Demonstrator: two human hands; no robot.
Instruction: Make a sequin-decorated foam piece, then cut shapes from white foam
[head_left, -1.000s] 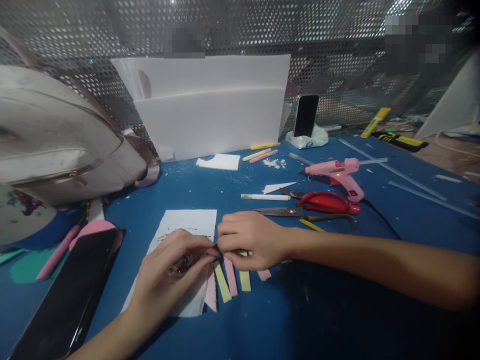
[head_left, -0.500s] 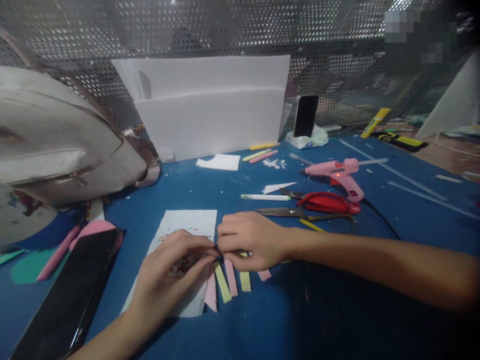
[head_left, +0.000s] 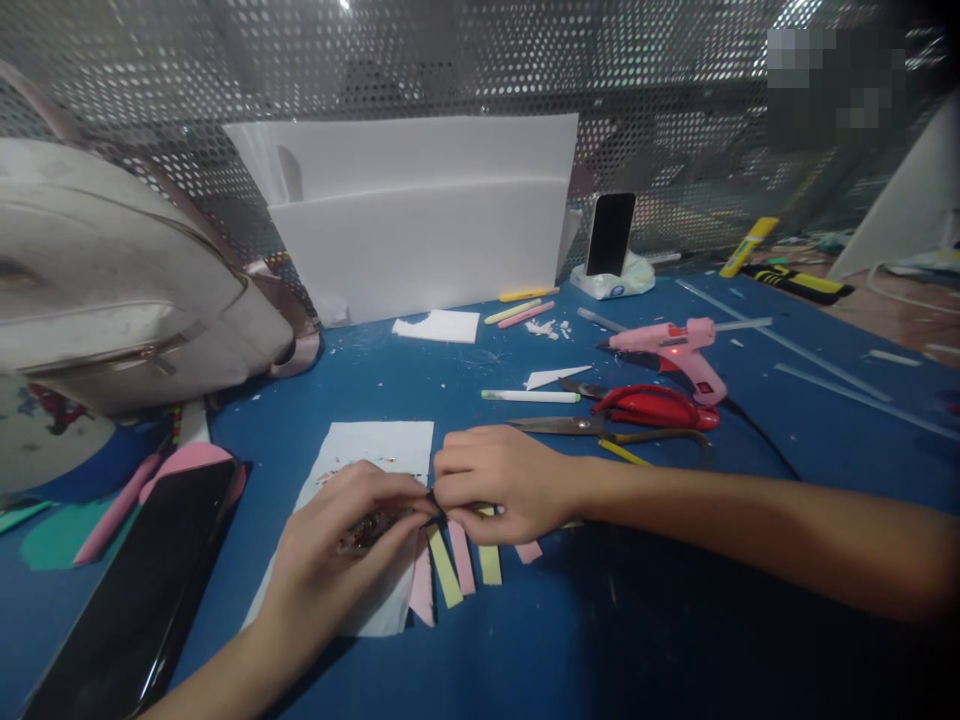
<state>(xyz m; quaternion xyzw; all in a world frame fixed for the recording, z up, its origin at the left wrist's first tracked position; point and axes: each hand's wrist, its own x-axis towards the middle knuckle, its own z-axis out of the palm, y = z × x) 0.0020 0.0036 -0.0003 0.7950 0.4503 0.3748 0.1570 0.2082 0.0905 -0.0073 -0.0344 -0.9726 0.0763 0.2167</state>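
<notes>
Over a white sheet of paper (head_left: 381, 440), my left hand (head_left: 345, 550) is closed, thumb and fingertips pinched together. My right hand (head_left: 502, 485) meets it fingertip to fingertip, its fingers curled shut. A small dark bit (head_left: 433, 497) shows between the two pinches; its kind is too small to make out. Tiny colourful pieces (head_left: 386, 459) lie on the paper, and more glint in the gap behind my left fingers. Beneath my hands poke out pink strips (head_left: 462, 560) and yellow strips (head_left: 445, 568), their upper ends hidden.
Scissors (head_left: 562, 426), red-handled pliers (head_left: 652, 408), a white marker (head_left: 529, 396) and a pink glue gun (head_left: 667, 345) with its light on lie beyond my right hand. A black phone (head_left: 135, 600) and white backpack (head_left: 135, 290) are at left. White boards (head_left: 420, 240) stand behind.
Both hands stay in nearly the same place with the same pinch. Only the camera view shifts very slightly.
</notes>
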